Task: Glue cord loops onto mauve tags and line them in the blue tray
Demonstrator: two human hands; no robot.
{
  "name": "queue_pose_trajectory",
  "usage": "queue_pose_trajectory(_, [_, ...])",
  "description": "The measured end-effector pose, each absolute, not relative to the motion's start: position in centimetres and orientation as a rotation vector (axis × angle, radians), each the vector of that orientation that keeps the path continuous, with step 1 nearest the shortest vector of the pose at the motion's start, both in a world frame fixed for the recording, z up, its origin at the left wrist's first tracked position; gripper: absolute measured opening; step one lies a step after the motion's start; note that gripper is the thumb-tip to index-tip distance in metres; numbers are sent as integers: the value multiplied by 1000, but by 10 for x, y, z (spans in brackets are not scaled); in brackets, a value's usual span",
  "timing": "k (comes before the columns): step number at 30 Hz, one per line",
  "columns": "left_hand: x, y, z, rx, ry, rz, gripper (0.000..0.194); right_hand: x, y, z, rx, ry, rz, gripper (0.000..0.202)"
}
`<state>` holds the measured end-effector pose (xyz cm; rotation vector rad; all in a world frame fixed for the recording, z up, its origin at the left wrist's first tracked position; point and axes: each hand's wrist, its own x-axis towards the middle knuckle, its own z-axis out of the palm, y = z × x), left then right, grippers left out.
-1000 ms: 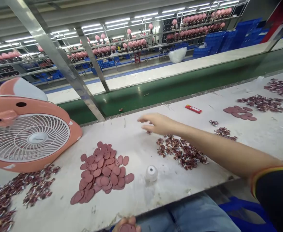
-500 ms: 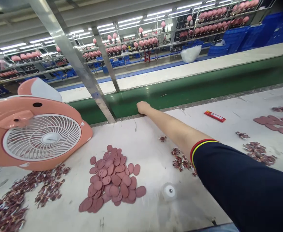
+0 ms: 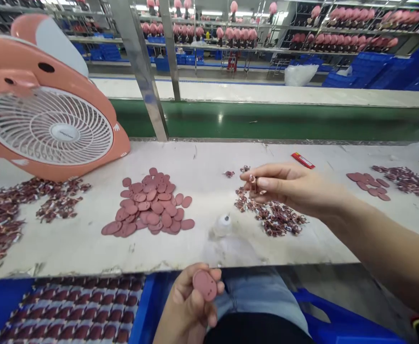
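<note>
My left hand [image 3: 184,308], low in front of my lap, grips a reddish-brown oval disc [image 3: 205,285] with small holes in it. Over the table, my right hand [image 3: 291,186] pinches a small dark-red piece [image 3: 252,182] between thumb and fingers; its exact kind is too small to make out. Beneath that hand lies a heap of similar small dark-red pieces [image 3: 281,220]. Left of it is a pile of oval discs [image 3: 155,205]. Between the two piles a white round fitting with a dark tip [image 3: 225,220] sits on the table.
A pink animal-shaped fan [image 3: 98,138] stands at the left beside more small pieces [image 3: 1,210]. Lower left, a blue crate [image 3: 148,306] holds rows of dark-red items. A metal post [image 3: 146,86] rises at the table's back edge, before a green belt [image 3: 209,119]. A red packet [image 3: 302,160] lies behind my right hand.
My right hand has come back from the far table edge and now pinches a small piece above the heap. The view has levelled and tipped downward, bringing my left hand with its disc into sight.
</note>
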<state>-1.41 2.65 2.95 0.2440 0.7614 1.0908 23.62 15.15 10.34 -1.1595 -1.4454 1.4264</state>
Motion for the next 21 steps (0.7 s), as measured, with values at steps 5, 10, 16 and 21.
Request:
queue_pose_trajectory(5, [-4,15,37,239,769,995,34,217,92,103,-1124,-1492,1633,23])
queue_pose_trajectory(10, [-7,7,34,253,707,951,33,196,68,100,-1072,-1834,1428,12])
queue_pose_trajectory(16, [-11,-1,33,264,708,948,34,183,60,97,-942,-2080,1248,13])
queue_pose_trajectory(21, [-12,-2,31,275,678,946,28,182,57,96,-888,-2197,1111,11])
